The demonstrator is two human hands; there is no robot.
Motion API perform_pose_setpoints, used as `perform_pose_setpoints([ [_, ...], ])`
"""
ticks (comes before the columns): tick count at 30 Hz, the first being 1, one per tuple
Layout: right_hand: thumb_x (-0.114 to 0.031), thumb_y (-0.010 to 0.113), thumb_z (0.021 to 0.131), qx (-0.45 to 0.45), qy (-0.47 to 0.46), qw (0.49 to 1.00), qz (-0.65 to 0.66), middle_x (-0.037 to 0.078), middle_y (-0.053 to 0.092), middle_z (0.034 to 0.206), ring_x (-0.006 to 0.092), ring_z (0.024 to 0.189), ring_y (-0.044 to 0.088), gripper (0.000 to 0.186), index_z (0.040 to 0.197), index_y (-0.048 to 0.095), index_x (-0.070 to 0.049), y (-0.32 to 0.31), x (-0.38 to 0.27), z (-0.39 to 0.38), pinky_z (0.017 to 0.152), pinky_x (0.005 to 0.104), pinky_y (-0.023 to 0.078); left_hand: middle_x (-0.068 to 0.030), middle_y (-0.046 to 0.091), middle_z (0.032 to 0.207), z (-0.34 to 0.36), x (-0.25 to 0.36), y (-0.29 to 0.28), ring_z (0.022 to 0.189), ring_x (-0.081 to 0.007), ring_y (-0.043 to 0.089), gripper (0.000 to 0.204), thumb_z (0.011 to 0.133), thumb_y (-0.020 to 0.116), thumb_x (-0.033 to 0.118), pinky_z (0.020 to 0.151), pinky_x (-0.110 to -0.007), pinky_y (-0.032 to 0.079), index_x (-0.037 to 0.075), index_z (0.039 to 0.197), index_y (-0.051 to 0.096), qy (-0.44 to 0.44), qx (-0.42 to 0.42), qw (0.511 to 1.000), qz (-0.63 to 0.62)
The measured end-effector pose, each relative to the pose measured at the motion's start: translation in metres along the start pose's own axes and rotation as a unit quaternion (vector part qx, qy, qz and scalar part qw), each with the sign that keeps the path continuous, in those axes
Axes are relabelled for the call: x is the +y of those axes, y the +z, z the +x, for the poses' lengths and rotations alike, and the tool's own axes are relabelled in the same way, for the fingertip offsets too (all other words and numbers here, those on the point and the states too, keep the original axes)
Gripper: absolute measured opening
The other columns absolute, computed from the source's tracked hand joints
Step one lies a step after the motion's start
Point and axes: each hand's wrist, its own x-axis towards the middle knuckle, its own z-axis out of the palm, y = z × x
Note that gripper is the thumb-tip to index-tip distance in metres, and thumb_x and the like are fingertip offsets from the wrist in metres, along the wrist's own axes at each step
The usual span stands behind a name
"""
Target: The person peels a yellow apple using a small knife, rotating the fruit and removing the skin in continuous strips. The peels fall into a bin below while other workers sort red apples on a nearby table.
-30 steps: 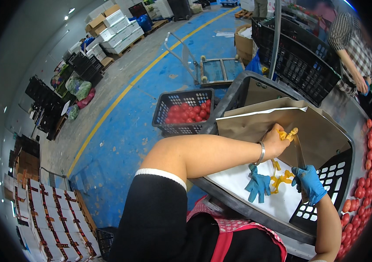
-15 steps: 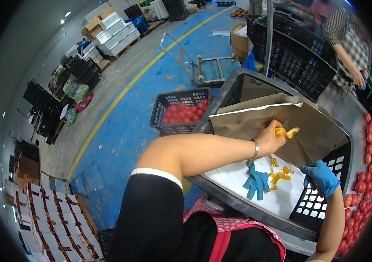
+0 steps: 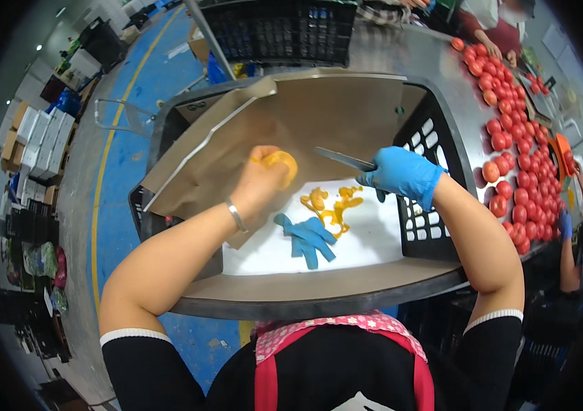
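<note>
My bare left hand, with a bracelet at the wrist, is closed around a crumpled yellow piece above a large black crate. In my right hand, which wears a blue glove, is a knife whose blade points left toward the yellow piece without touching it. Below my hands, a limp blue glove lies on the white lining of the crate. Beside it are several curled yellow scraps; what they are made of I cannot tell. Brown cardboard lines the crate's far side.
Many tomatoes are spread over the metal table at the right. A black crate stands beyond mine. Other people work across the table, one in a dark red top. At far left, white boxes are stacked.
My view has swung right toward the table. My left hand still holds a yellow piece, now bunched up. The knife has risen into clear sight, its blade turned toward my left hand.
</note>
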Motion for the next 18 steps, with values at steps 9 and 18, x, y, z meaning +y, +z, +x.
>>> perform_pose_setpoints([
  [9, -0.023, 0.056, 0.083, -0.017, -0.051, 0.956, -0.29, 0.011, 0.067, 0.08, 0.0257, 0.075, 0.064, 0.021, 0.085, 0.071, -0.008, 0.047, -0.007, 0.025, 0.064, 0.035, 0.051, -0.005, 0.054, 0.107, -0.007, 0.015, 0.002, 0.088, -0.0104, 0.052, 0.042, 0.08, 0.054, 0.024, 0.065, -0.023, 0.044, 0.012, 0.119, 0.044, -0.011, -0.023, 1.0, 0.006],
  [18, -0.021, 0.061, 0.082, -0.063, -0.065, 0.925, -0.37, 0.008, 0.067, 0.088, 0.0225, 0.081, 0.065, 0.019, 0.096, 0.071, -0.011, 0.065, -0.034, 0.044, 0.066, 0.0315, 0.051, -0.0055, 0.054, 0.105, -0.01, 0.023, 0.004, 0.087, -0.0102, 0.051, 0.042, 0.079, 0.055, 0.024, 0.063, -0.023, 0.044, 0.013, 0.119, 0.045, -0.01, -0.034, 0.999, -0.002],
])
